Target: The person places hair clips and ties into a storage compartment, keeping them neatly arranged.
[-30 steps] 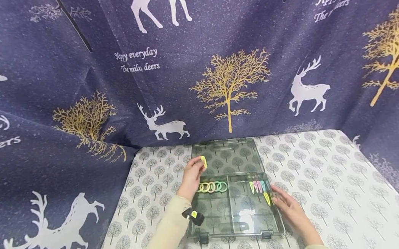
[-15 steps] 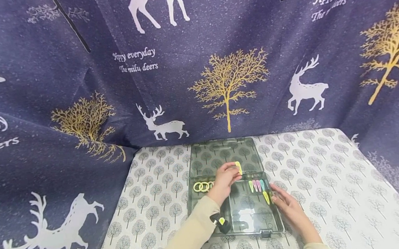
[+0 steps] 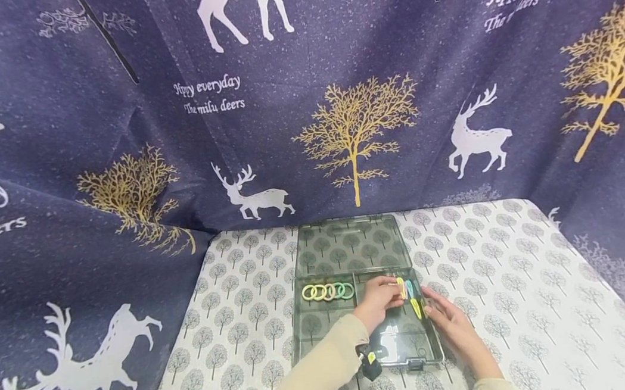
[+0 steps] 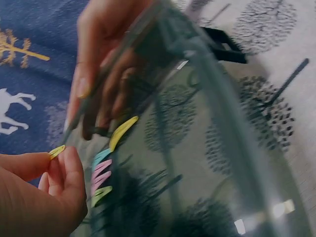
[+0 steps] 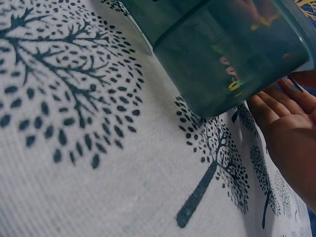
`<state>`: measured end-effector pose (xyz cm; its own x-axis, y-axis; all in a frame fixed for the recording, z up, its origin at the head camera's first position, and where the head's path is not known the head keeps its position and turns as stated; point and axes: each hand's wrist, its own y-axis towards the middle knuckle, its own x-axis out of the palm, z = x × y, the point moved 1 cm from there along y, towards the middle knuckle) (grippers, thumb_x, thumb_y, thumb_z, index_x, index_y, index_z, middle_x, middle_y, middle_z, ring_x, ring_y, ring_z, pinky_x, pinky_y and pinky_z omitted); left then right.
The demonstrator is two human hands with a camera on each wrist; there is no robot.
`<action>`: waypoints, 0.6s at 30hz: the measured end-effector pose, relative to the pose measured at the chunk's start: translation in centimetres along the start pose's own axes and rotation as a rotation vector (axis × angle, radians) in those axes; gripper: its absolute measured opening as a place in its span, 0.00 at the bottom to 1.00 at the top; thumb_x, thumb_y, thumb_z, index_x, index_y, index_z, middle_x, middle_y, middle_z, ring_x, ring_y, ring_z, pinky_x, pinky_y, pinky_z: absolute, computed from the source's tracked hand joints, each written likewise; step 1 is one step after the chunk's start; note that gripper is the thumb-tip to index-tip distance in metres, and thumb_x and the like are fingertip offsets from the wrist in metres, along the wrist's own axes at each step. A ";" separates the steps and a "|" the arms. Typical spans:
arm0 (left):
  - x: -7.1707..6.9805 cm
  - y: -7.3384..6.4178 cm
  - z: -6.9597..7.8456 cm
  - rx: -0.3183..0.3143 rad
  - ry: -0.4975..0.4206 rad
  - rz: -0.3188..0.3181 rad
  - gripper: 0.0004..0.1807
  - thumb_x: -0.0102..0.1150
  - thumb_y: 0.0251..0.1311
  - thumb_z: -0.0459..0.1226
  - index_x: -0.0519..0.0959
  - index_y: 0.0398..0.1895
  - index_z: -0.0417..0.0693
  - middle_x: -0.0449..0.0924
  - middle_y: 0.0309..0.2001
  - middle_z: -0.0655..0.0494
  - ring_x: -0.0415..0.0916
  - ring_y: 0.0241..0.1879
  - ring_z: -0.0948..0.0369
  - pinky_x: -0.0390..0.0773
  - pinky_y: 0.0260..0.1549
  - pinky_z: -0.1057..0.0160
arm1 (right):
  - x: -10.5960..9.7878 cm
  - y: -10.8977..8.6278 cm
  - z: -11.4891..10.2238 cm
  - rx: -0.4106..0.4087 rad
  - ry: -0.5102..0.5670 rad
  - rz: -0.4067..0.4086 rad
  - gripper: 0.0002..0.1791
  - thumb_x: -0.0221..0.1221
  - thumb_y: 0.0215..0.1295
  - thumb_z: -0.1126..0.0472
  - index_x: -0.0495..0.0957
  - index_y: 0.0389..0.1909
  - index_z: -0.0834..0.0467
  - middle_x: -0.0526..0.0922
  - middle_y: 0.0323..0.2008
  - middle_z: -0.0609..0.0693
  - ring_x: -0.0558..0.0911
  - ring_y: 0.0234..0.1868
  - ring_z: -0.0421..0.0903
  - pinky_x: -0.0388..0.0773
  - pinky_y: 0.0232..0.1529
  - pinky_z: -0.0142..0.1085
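Note:
My left hand (image 3: pixel 379 301) pinches a yellow snap hair clip (image 4: pixel 57 151) between thumb and fingers, over the right half of a clear grey-green divided box (image 3: pixel 328 322). Inside the upper right compartment lies a row of snap hair clips; a blue hair clip (image 3: pixel 410 288) shows beside the held one, and a yellow-green hair clip (image 3: pixel 417 308) lies just below it. In the left wrist view, pink hair clips (image 4: pixel 102 170) also appear in the row. My right hand (image 3: pixel 457 329) rests with its fingers along the box's right wall. My left hand partly hides the row in the head view.
Several interlinked rings (image 3: pixel 327 292), yellow, pink and green, lie in the upper left compartment. The box's lid (image 3: pixel 350 246) is folded back flat toward the dark blue curtain (image 3: pixel 265 132). A white tree-print cloth (image 3: pixel 489 279) covers the table.
My left hand has moved right from the box's left half, carrying the yellow hair clip, and down to the row of clips. The right hand stays at the box's side.

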<state>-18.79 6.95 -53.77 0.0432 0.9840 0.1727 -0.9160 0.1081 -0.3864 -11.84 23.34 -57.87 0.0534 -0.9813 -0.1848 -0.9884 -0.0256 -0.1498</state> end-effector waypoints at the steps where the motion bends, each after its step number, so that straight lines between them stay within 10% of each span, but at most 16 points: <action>1: 0.1 -0.1 -0.2 -0.014 0.021 0.015 0.10 0.60 0.52 0.20 0.79 0.39 0.34 0.79 0.24 0.49 0.74 0.19 0.66 0.86 0.25 0.67 | 0.0 0.0 0.0 0.002 -0.005 0.003 0.31 0.53 0.72 0.53 0.58 0.72 0.55 0.53 0.74 0.59 0.54 0.72 0.59 0.56 0.69 0.45; 8: 1.1 -0.8 -1.1 -0.048 0.078 0.061 0.08 0.60 0.49 0.18 0.78 0.32 0.33 0.80 0.22 0.46 0.75 0.15 0.65 0.87 0.24 0.63 | 0.0 0.1 0.0 -0.003 -0.007 0.000 0.31 0.52 0.72 0.53 0.57 0.72 0.55 0.52 0.74 0.59 0.55 0.72 0.59 0.55 0.69 0.45; 18: 1.4 -1.1 -1.6 -0.055 0.123 0.095 0.09 0.58 0.43 0.15 0.76 0.25 0.33 0.77 0.19 0.47 0.75 0.13 0.63 0.86 0.20 0.64 | 0.0 0.2 0.4 -0.042 0.029 -0.009 0.31 0.53 0.72 0.57 0.57 0.72 0.59 0.52 0.73 0.61 0.56 0.70 0.51 0.60 0.59 0.18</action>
<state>-17.05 8.43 -54.57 0.0095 0.9997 0.0220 -0.8951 0.0183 -0.4455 -11.95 23.38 -58.30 0.0586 -0.9861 -0.1553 -0.9930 -0.0415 -0.1107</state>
